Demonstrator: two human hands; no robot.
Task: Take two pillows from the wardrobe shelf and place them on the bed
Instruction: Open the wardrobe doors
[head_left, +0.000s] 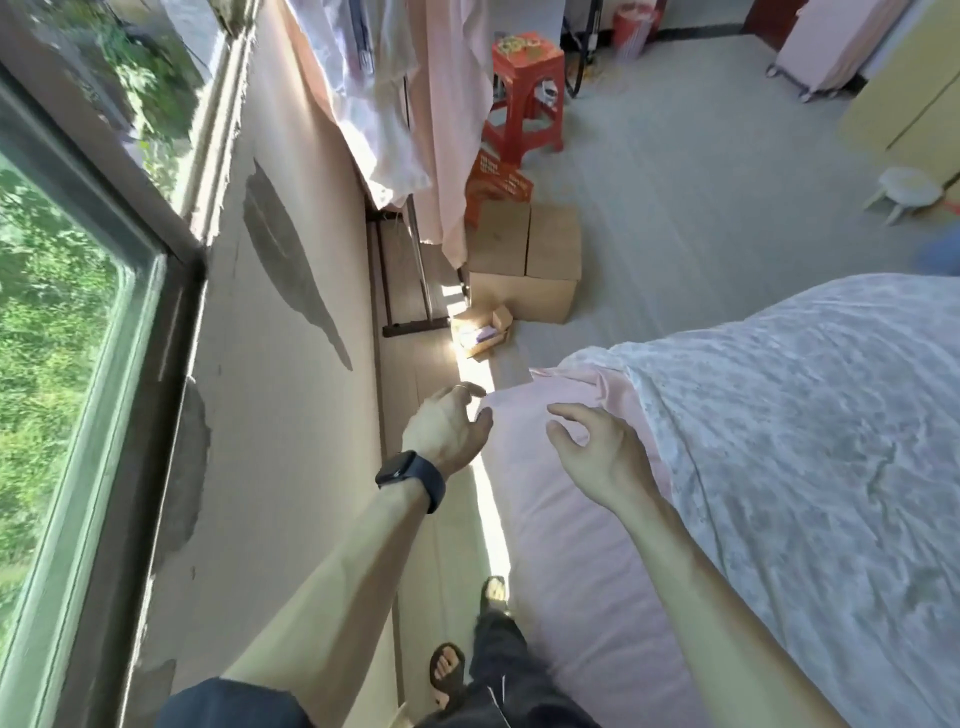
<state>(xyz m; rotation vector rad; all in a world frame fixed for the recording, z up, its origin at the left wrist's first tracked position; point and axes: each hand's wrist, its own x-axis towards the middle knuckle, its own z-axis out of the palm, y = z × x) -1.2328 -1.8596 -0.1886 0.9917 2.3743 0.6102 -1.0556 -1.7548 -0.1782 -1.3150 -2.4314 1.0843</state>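
- A person stands in the narrow gap between a cream wall with patches of peeled grey plaster (291, 249) and a bed covered in a smooth pale pink sheet (582, 561), both bare arms stretched forward.
- The left hand (448, 429), a dark smartwatch on a black band (410, 478) at the wrist, hovers over the bed's near edge with fingers spread and loosely curled, holding nothing.
- The right hand (597, 454) hangs over the pink sheet just beside the left, palm down, fingers wide and slightly bent, also empty.
- A rumpled white quilt with a faint grey floral print (810, 441) covers the right part of the bed, its edge lying over the pink sheet beside the right hand.
- No pillow shows on the bed or in either hand; the wardrobe shelf is out of view.
- Two feet in dark open sandals (448, 670) and dark trouser legs stand on the pale floor beside the bed.
- Beyond the bed's corner sit plain brown cardboard boxes (524, 265), an orange printed carton (496, 189) and a red plastic stool (527, 96).
- Pink and white fabrics (415, 104) hang along the wall above the boxes.
- A green-framed window (104, 322) at left shows sunlit foliage.
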